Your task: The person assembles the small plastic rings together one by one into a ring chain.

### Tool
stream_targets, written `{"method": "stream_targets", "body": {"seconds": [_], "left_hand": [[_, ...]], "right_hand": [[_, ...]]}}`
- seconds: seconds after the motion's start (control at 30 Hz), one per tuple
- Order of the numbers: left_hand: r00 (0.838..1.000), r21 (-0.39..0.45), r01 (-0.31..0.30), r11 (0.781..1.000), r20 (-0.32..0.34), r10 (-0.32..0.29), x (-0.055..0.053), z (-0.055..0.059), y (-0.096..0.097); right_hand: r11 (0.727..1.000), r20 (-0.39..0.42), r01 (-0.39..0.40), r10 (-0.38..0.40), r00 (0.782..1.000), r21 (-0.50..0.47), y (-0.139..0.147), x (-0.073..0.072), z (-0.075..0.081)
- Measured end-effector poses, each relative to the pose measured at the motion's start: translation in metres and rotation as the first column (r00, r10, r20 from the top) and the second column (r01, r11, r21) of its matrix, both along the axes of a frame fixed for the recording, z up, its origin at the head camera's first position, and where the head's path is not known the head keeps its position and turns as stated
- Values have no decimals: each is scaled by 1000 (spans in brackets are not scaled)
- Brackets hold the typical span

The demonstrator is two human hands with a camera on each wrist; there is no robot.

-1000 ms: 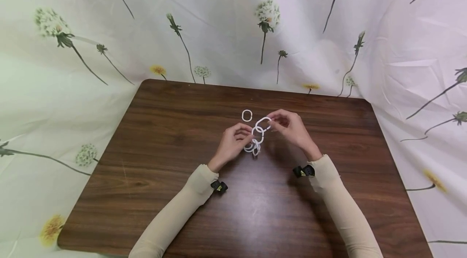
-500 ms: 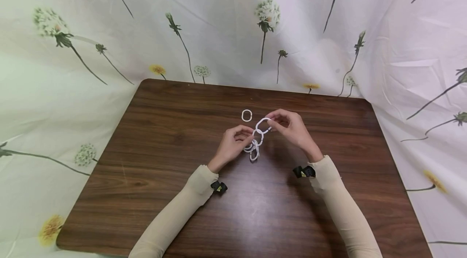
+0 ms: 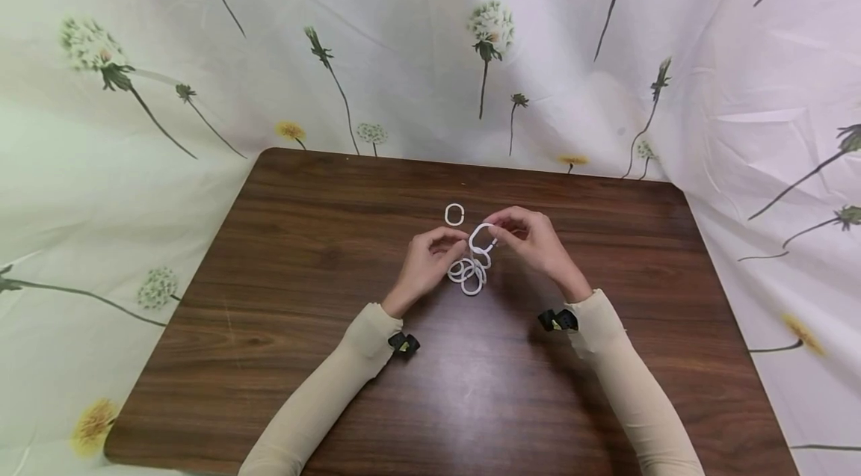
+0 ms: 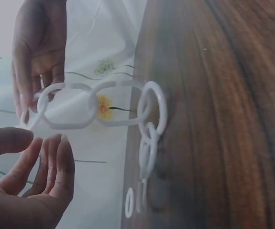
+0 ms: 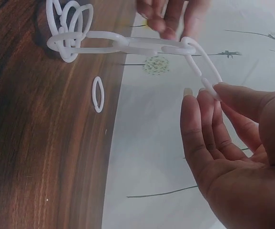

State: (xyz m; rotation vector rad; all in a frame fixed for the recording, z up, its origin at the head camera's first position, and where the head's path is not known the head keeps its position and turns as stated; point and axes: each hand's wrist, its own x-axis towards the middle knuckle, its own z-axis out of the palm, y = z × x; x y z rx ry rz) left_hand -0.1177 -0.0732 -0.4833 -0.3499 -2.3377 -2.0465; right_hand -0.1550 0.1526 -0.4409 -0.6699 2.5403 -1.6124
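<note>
A chain of white plastic links hangs down between the two hands, its lower links [image 3: 472,282] bunched over the table in the head view. My right hand [image 3: 534,237] pinches the end link [image 5: 204,67] between thumb and fingertips. From that link several others [image 4: 70,106] run on in a line, as the left wrist view shows. My left hand [image 3: 427,263] is beside the chain, with a gap between its thumb and fingers and nothing held there. One loose white link [image 3: 454,214] lies on the table beyond the hands.
The brown wood-grain table [image 3: 303,371] has rounded corners. A white cloth [image 3: 403,35] printed with dandelions hangs behind it and along both sides. Black straps with small devices [image 3: 403,344] sit on both wrists.
My left fingers, earlier on a link of the chain, have come off it. The chain now hangs from my right hand, which has shifted slightly left and down. The loose link stays put.
</note>
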Motion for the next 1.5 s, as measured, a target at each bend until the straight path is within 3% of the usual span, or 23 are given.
{"method": "stream_targets", "body": {"seconds": [0.37, 0.8, 1.1, 1.33, 1.5], "left_hand": [[1000, 26, 0, 1000, -15, 0, -2, 9, 2], [1000, 15, -8, 1000, 0, 8, 0, 7, -1], [999, 44, -41, 998, 1, 41, 1, 5, -7], [998, 48, -52, 998, 26, 50, 2, 4, -10], [998, 50, -60, 997, 21, 59, 5, 3, -12]], "right_hand": [[997, -35, -28, 30, 999, 68, -4, 1, 0], [995, -35, -72, 74, 997, 73, -13, -5, 2], [992, -59, -62, 69, 996, 112, -19, -24, 8], [991, 7, -74, 74, 997, 111, -25, -39, 7], [985, 13, -94, 93, 996, 144, -32, -52, 0]]}}
